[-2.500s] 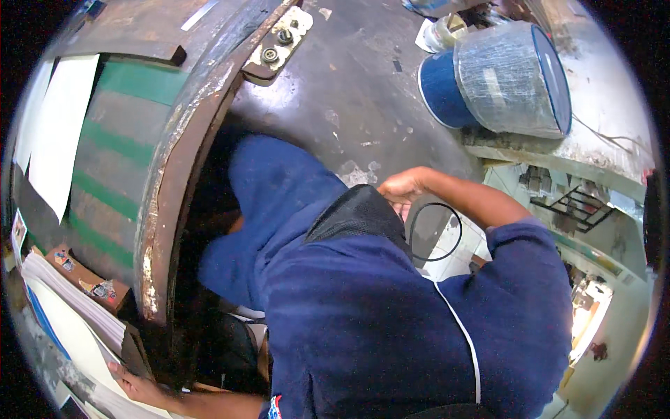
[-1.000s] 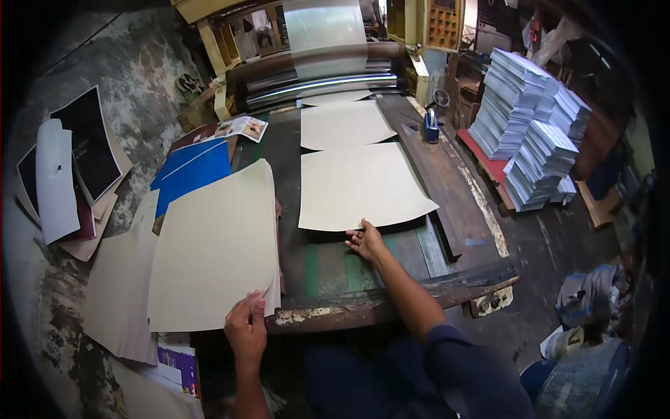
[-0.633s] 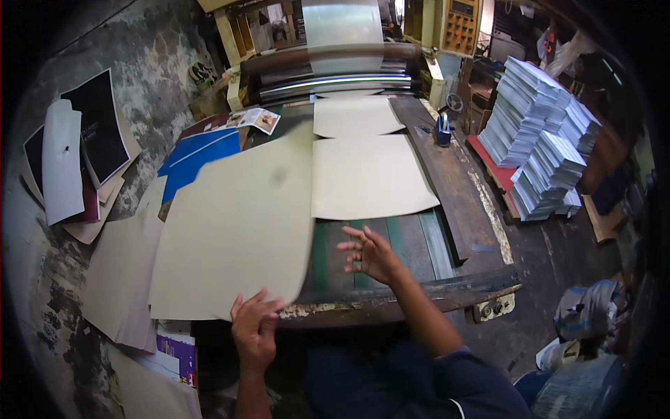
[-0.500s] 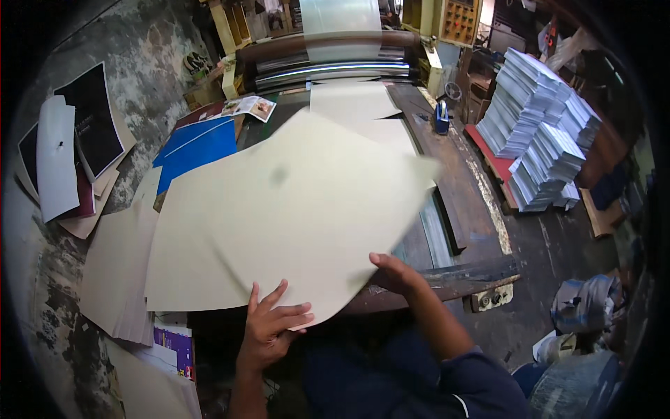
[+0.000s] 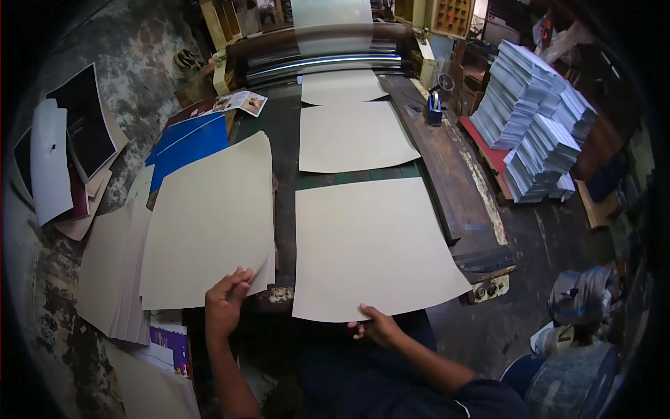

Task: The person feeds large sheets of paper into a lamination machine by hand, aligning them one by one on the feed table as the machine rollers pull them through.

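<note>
A large cream paper sheet (image 5: 377, 244) lies over the near end of the machine's bed, its front edge overhanging toward me. My right hand (image 5: 379, 327) grips that edge, thumb on top and fingers beneath. To the left rises a stack of the same cream sheets (image 5: 206, 216). At the stack's near right corner, my left hand (image 5: 225, 297) has its fingers closed together at the top sheet's edge, and the corner beside them curls up. Farther along the bed lie another cream sheet (image 5: 352, 136) and one more (image 5: 338, 87) close to the rollers (image 5: 324, 61).
Clear film (image 5: 331, 28) hangs down to the rollers. Left of the bed are a blue sheet (image 5: 188, 143), a printed leaflet (image 5: 241, 103) and more cream sheets (image 5: 108, 269). A blue tape dispenser (image 5: 433, 109) sits on the right rail; tall paper piles (image 5: 516, 98) stand beyond it.
The sheet that was held up and tilted across the stack has swung right and now lies on the bed. My left hand has moved left to the stack's corner; my right hand has shifted nearer me.
</note>
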The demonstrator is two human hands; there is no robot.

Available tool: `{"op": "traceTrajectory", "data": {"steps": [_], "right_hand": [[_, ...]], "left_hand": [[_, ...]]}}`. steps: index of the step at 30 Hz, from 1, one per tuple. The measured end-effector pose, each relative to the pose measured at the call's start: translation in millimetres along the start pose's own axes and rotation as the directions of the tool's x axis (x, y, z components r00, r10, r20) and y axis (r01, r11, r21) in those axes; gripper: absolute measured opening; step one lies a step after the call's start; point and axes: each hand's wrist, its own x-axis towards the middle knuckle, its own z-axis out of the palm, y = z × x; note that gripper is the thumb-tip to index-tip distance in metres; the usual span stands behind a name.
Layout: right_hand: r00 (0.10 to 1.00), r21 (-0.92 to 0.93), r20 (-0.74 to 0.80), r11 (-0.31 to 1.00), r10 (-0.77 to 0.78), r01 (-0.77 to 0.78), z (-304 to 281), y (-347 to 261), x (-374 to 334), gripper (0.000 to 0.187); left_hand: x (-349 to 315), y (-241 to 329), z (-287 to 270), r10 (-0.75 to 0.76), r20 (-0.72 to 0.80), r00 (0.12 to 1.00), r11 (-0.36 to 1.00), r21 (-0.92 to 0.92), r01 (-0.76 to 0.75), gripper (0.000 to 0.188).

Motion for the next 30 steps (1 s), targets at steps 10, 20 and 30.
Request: {"op": "traceTrajectory", "data": {"steps": [10, 20, 30], "right_hand": [[0.989, 0.088, -0.018, 0.985, -0.147, 0.148, 13, -67, 48, 0.047], [0.966, 0.176, -0.012, 0.951, -0.257, 0.255, 8, -81, 105, 0.045], [0.852, 0.154, 0.379, 0.932, -0.361, 0.327, 35, -113, 16, 0.072]], "left_hand": [[-2, 8, 35, -0.060, -0.400, 0.914, 0.984, 0.130, 0.122, 0.028], [7, 15, 25, -0.445, -0.528, 0.723, 0.720, -0.691, -0.061, 0.029], [-31, 37, 29, 0.265, 0.017, 0.964, 0.963, 0.039, -0.266, 0.029]]}}
